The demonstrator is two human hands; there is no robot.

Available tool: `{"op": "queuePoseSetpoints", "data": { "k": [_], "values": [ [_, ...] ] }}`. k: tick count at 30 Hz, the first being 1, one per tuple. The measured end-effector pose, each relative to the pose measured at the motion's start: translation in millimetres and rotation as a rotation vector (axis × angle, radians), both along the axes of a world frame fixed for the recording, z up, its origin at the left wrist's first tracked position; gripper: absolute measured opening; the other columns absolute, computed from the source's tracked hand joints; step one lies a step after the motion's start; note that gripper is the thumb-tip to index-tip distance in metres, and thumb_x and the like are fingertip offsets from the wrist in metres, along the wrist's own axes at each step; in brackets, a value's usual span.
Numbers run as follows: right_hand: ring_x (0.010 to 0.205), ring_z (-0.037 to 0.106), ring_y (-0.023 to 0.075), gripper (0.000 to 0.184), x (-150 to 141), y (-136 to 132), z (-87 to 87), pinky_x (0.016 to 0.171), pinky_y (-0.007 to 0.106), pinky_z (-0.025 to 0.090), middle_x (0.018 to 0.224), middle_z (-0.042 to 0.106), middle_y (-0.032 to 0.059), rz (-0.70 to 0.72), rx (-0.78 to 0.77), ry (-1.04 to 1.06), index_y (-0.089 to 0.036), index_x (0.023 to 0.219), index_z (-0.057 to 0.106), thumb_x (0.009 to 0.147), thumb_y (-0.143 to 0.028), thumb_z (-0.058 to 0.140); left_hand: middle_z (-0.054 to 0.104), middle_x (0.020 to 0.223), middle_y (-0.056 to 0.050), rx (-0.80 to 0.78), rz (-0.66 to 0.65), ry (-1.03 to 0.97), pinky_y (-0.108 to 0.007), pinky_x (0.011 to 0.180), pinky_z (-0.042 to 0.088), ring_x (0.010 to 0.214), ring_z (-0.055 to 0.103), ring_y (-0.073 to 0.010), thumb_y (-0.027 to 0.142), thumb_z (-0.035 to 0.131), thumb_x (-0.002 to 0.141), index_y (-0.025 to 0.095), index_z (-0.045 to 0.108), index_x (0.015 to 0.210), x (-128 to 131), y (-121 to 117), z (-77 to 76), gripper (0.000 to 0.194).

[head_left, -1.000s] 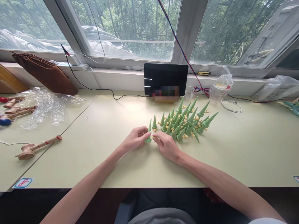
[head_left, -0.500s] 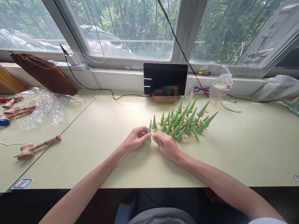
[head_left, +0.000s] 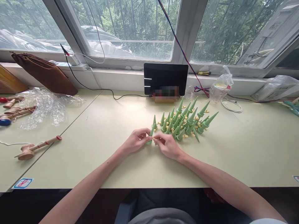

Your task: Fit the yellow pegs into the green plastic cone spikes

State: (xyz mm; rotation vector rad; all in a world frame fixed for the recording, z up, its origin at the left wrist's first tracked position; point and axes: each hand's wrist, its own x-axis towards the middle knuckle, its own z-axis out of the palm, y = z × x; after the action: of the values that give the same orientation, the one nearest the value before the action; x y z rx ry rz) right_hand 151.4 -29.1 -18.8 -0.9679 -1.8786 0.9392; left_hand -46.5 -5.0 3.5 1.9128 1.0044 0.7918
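Observation:
My left hand is closed around a green cone-shaped plant watering spike, held point up with a slight lean to the right. The fingers of my right hand pinch a small yellow valve piece at the spike's lower right side. Most of that piece is hidden by the fingertips. Just behind stands another green spike. To the right is a dense group of several green spikes with yellow valve pieces on their sides; most stand point up, and a few tilt.
A dark tablet leans at the table's back. Wooden kendamas and crumpled clear plastic lie at the left, before a brown pouch. A bagged cup and coiled white cable are at the back right.
The held spike has tilted a little to the right, and its tip has lowered. Both hands have shifted slightly, staying together at the spike and the yellow valve piece.

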Motion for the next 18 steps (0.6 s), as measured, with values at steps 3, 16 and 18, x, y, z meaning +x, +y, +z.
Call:
{"op": "queuePoseSetpoints", "data": {
  "k": [3,16,18],
  "values": [
    [0.055,0.053,0.0123,0.019,-0.3,-1.3,3.0,0.051,0.024,0.042,0.069,0.063,0.0017,0.001,-0.091,0.055,-0.017,0.086,0.066,0.095,-0.029,0.054,0.05,0.069,0.002,-0.008,-0.011,0.002,-0.021,0.056,0.037,0.06,0.041,-0.0088,0.036,0.058,0.091,0.016,0.061,0.083,0.9,0.1,0.5,0.022],
    [0.05,0.05,0.0092,0.018,-2.5,-1.8,-0.4,0.048,0.024,0.044,0.091,0.068,0.006,-0.079,0.044,0.044,-0.018,0.107,0.06,0.094,-0.027,0.054,0.043,0.063,0.003,-0.152,0.12,-0.087,-0.018,0.043,0.034,0.051,0.042,-0.007,0.045,0.061,0.088,0.016,0.05,0.071,-1.8,1.2,14.6,0.035],
    [0.052,0.051,0.0091,0.018,-2.2,-1.2,-2.2,0.051,0.024,0.046,0.098,0.068,0.0069,-0.092,0.129,0.023,-0.018,0.109,0.06,0.093,-0.024,0.054,0.043,0.062,0.003,-0.198,0.12,-0.11,-0.017,0.042,0.033,0.049,0.041,-0.0062,0.045,0.062,0.088,0.016,0.05,0.07,-1.9,1.1,15.8,0.036]
  ]
}}
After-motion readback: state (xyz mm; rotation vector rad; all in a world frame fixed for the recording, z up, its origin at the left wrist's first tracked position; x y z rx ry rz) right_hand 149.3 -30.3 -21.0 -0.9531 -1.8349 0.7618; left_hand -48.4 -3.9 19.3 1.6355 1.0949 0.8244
